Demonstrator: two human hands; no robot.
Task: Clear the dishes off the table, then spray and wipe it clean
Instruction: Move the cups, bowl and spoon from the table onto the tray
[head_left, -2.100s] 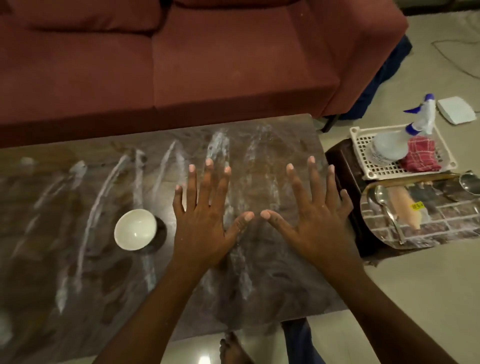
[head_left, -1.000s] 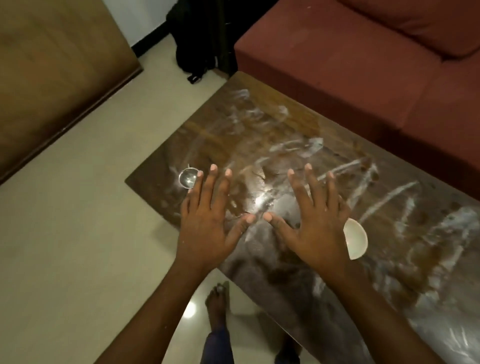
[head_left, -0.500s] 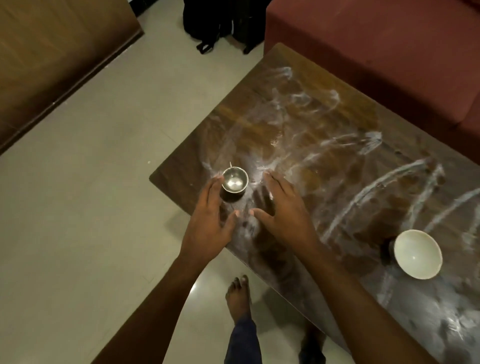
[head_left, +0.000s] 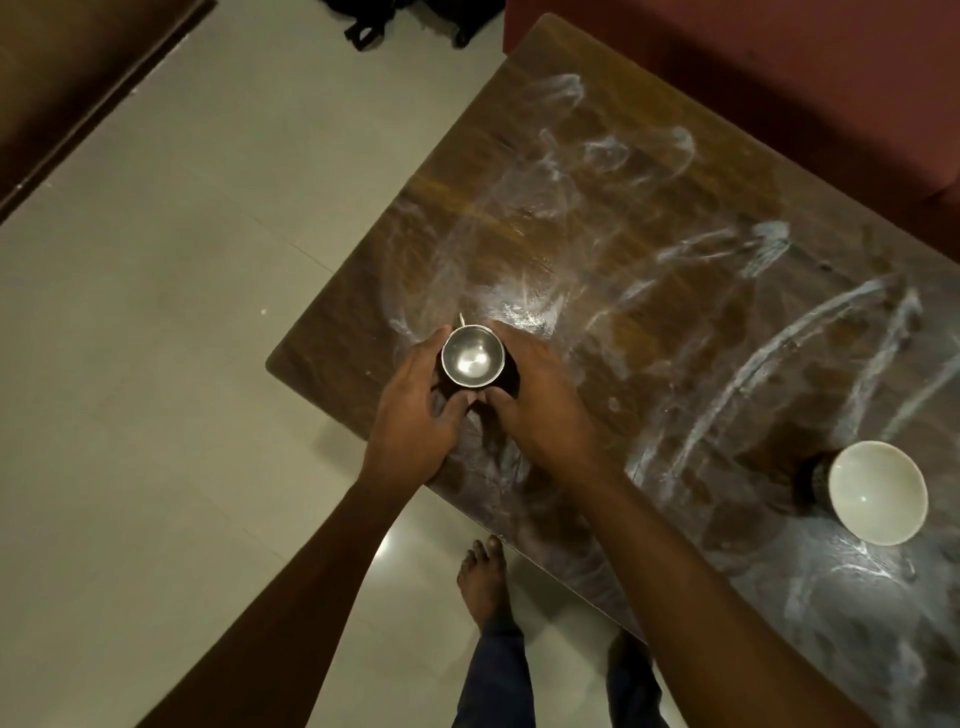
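Note:
A small steel bowl (head_left: 471, 356) stands near the left corner of the dark wooden table (head_left: 649, 249), whose top is smeared with white streaks. My left hand (head_left: 415, 415) cups the bowl's left side and my right hand (head_left: 540, 405) cups its right side, thumbs meeting in front of it. A thin metal tip, perhaps a spoon, sticks out behind the rim. A white bowl (head_left: 877, 491) sits far to the right on the table, apart from both hands.
A maroon sofa (head_left: 779, 78) runs along the table's far side. A black bag (head_left: 405, 15) lies on the pale tiled floor at the top. A wooden panel (head_left: 62, 78) fills the upper left. My bare foot (head_left: 483, 577) stands by the table's near edge.
My view swung from the table's right end to its left corner. Both hands went from flat and spread to closing around the steel bowl.

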